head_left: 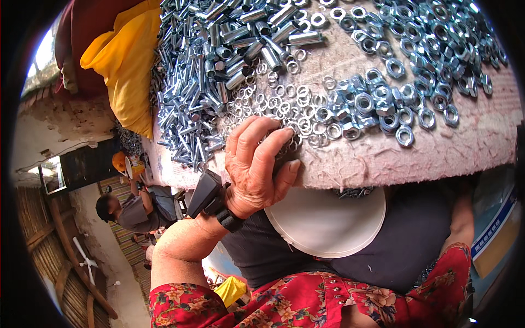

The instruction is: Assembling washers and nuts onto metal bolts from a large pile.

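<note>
Left of centre, the left hand [257, 164] curls its grip, half closed, over small washers [279, 104] at the bench [415, 156] edge. They look light, stiff, slippery; best scooped in clusters. Lower centre waits a white bowl [328, 224]; right hand unseen.

Sleeves [219, 60] heaped upper left of frame on the table [437, 147]; washers [284, 104] at centre; nuts [432, 49] spread upper right. Left hand [257, 169] at the table's near edge, on the washers. Bowl [328, 224] below that edge, lower centre.
</note>
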### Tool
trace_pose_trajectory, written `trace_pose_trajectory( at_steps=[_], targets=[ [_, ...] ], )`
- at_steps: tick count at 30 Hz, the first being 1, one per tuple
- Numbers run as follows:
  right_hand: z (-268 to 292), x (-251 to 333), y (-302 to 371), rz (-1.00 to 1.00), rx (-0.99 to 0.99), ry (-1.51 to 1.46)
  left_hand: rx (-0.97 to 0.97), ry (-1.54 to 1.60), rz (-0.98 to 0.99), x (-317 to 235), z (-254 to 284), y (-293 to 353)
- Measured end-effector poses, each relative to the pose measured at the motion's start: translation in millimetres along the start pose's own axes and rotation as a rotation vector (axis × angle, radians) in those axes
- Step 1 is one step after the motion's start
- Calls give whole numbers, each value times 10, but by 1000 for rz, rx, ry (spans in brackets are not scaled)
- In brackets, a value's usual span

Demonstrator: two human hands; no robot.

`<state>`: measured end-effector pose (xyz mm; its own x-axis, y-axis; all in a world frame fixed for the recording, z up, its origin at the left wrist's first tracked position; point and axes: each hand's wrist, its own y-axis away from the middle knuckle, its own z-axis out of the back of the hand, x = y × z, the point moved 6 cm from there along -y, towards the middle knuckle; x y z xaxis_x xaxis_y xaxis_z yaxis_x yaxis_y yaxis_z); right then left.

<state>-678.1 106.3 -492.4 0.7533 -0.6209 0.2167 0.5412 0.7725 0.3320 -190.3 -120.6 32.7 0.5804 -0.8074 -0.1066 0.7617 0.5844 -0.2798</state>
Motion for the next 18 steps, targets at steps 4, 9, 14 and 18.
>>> trace_pose_trajectory(
  at_steps=[4, 9, 14, 18],
  targets=[
    [23, -41, 5, -21, 15, 18, 16, -7, -5, 18, 4, 3],
    [21, -91, 64, -33, 19, 26, 34, -9, -23, 14, -18, -32],
    [-29, -92, -63, -32, 24, 3, 55, -14, -5, 10, 14, -52],
    [-40, -243, 57, -52, 38, 24, 75, 19, -19, -9, -27, -52]
  ],
)
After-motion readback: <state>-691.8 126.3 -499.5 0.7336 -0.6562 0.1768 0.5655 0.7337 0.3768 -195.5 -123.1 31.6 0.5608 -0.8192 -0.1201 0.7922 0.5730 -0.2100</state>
